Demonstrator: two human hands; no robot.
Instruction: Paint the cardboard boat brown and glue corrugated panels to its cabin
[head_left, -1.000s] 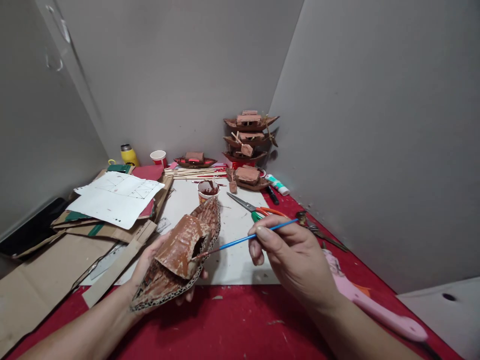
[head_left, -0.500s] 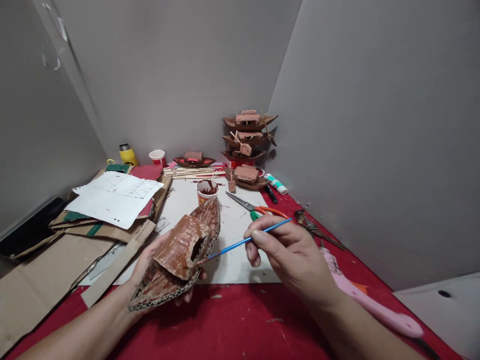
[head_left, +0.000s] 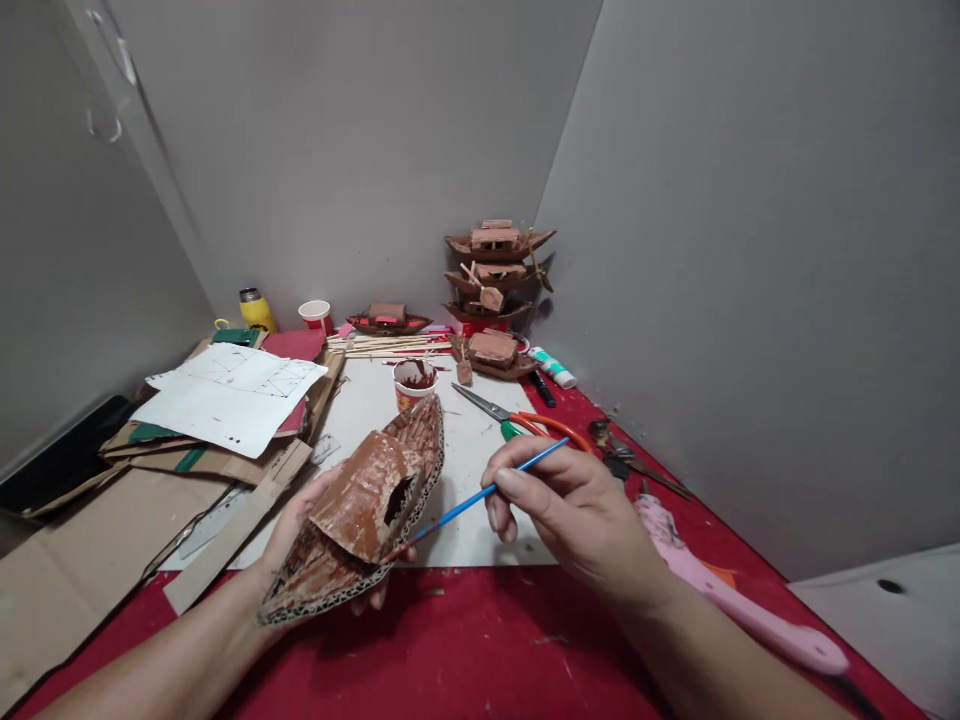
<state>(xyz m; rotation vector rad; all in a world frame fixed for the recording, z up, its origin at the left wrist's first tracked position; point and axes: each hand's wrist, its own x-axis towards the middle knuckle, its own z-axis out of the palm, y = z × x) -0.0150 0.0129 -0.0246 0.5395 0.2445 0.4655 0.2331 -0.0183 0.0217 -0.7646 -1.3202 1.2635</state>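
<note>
A cardboard model boat [head_left: 360, 500] with a curved, brown-painted cabin roof rests tilted in my left hand [head_left: 296, 515], whose fingers wrap beneath its hull. Pale patches show through the glossy paint, and corrugated edging runs along the rim. My right hand [head_left: 559, 500] pinches a thin blue paintbrush [head_left: 465, 507]. The brush's tip touches the lower edge of the cabin, near the boat's side. Just behind the boat's far end stands a paper cup [head_left: 414, 385] streaked inside with dark brown paint.
Scissors [head_left: 495, 410] lie beyond my right hand, near a pink glue gun [head_left: 739, 605]. Several finished model boats [head_left: 495, 240] are stacked at the back. Cardboard sheets [head_left: 97, 540] and a drawn paper plan [head_left: 232, 395] cover the left side. Wooden sticks [head_left: 390, 345] lie farther back.
The brush tip has slid slightly down along the cabin's lower edge. My right hand has shifted a little left and down, while the boat stays nearly still.
</note>
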